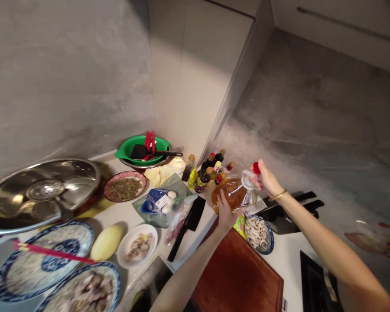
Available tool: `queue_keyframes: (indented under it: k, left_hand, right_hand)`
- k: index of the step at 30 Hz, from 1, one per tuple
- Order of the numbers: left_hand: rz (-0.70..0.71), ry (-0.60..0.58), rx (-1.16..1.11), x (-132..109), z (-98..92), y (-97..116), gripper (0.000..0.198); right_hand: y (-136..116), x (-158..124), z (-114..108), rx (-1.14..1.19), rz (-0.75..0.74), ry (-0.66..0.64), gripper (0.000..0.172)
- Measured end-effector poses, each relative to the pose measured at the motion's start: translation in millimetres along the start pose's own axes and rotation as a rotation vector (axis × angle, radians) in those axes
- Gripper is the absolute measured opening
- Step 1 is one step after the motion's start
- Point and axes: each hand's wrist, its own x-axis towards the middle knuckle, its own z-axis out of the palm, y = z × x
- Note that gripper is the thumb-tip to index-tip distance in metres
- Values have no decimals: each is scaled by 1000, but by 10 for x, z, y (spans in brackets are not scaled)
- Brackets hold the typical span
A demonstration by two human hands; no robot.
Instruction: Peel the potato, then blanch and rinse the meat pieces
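Note:
A large clear jug of amber cooking oil (232, 189) stands tilted at the back of the counter, its neck toward the right. My left hand (225, 214) presses round the near side of its body. At the neck, my right hand (268, 180) has its fingers closed on the red cap (255, 168); whether the cap is loose I cannot tell. Several dark sauce bottles (203, 178) crowd just left of the jug. Beneath my left forearm lies a brown cutting board (238, 273). A bowl of sliced mushrooms (258, 234) sits to the right of the jug's base.
A black cleaver (190, 223) lies left of the board. Further left are a white bowl of meat (138, 245), blue-patterned plates (11, 277), a yellowish oval vegetable (107, 242), a steel basin (91, 173) and a green basin (123, 151). Black knives (289, 214) lie at right.

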Motion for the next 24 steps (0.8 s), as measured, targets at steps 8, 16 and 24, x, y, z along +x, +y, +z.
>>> queue_keyframes:
  k: [8,16,24]
  left_hand:
    - [-66,13,126,505,328,-313,113]
    - [16,8,60,444,227,-428,108]
    - [142,-73,34,303,-144,-418,87]
  right_hand:
    - [437,591,-5,-137,-128,50,58]
    - [635,752,-362,-872,-542,247,53]
    - [843,727,-425,-1315,-569,-75,49]
